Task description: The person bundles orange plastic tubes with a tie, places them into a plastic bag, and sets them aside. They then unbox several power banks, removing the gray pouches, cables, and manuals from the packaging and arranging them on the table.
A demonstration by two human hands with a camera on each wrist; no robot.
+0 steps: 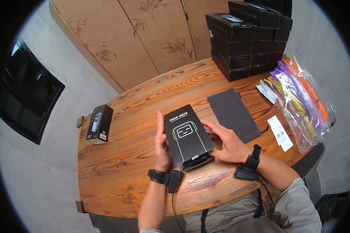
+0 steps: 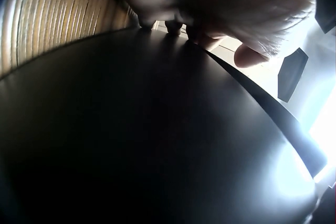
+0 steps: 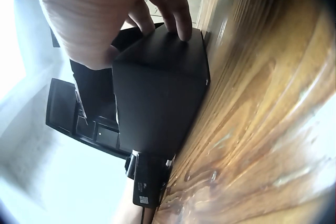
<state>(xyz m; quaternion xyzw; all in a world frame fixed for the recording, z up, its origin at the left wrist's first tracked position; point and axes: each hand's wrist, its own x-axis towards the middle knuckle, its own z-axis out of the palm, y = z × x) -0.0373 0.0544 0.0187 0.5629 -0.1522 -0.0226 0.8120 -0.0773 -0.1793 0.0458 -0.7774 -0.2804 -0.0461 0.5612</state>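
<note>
A black box [image 1: 188, 136] with a smiling robot outline on its lid sits at the middle of the wooden table. Its lid panel [image 3: 93, 90] tilts away from the body [image 3: 160, 100] in the right wrist view, with a gap along one edge. My left hand [image 1: 161, 149] lies along the box's left side, fingers straight and pointing away from me. On the opposite side, my right hand [image 1: 231, 145] grips the box, its thumb close to the near right corner. Fingertips [image 3: 184, 27] of that hand press the box's side wall in the right wrist view.
A dark grey pouch [image 1: 235, 114] lies right of the box. Beyond it are a white paper slip [image 1: 280, 134], a small white packet [image 1: 266, 92] and a clear bag of colourful sticks [image 1: 301, 105]. Stacked black boxes [image 1: 249, 42] stand at the back right; a smaller box [image 1: 100, 123] stands left.
</note>
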